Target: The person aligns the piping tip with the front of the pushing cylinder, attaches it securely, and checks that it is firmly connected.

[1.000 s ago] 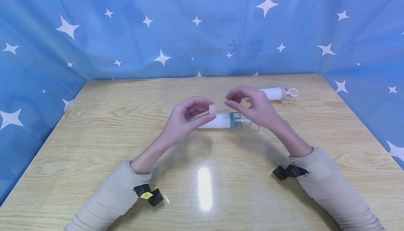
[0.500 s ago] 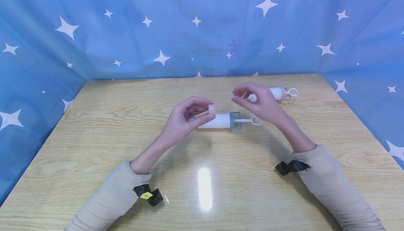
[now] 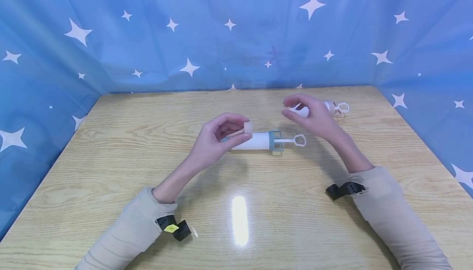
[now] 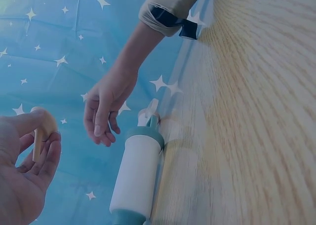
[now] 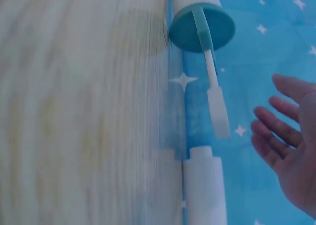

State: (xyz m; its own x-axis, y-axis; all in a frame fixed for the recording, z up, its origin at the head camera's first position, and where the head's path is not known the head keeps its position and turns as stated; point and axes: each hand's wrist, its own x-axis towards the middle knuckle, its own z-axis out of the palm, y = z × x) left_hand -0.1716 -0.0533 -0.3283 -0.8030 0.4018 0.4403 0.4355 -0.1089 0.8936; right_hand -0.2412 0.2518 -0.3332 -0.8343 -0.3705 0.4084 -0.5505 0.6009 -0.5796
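Observation:
My left hand (image 3: pixel 216 140) pinches a small beige cap-like piece with a thin stem (image 4: pixel 46 124) between thumb and fingers, above the table. Behind it lies a big white syringe with teal ends (image 3: pixel 256 141) on its side, its white loop handle pulled out to the right. Part of the teal tip is hidden by the left hand. Farther back, my right hand (image 3: pixel 310 115) hovers with loosely bent fingers and holds nothing. It partly covers a second white syringe with a pinkish collar (image 3: pixel 329 106); the right wrist view shows that one's narrow bare neck (image 5: pixel 201 152).
The wooden table (image 3: pixel 111 147) fills the space below both hands. A blue star-printed curtain (image 3: pixel 229 48) stands along its far edge and sides. Small black cameras (image 3: pixel 181 231) are strapped at both sleeves.
My right hand has drawn away from the left, moving right and back towards the second syringe. The teal syringe's loop handle has come into sight. The left hand stays in place with its piece.

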